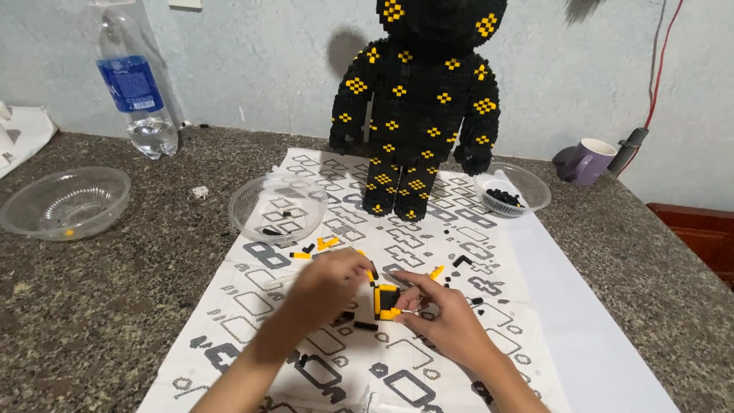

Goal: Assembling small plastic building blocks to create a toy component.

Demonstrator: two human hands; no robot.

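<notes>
Both hands, left hand [325, 287] and right hand [443, 317], pinch a small black-and-yellow brick piece [386, 300] over the printed sheet [428, 252] (speckled stone counter [92, 306], pale plaster wall [252, 61]).

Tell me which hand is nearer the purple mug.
Right. The right hand lies on the printed sheet, below and left of the purple mug at the counter's far right. The left hand sits farther left, beyond the small black-and-yellow block piece.
</notes>
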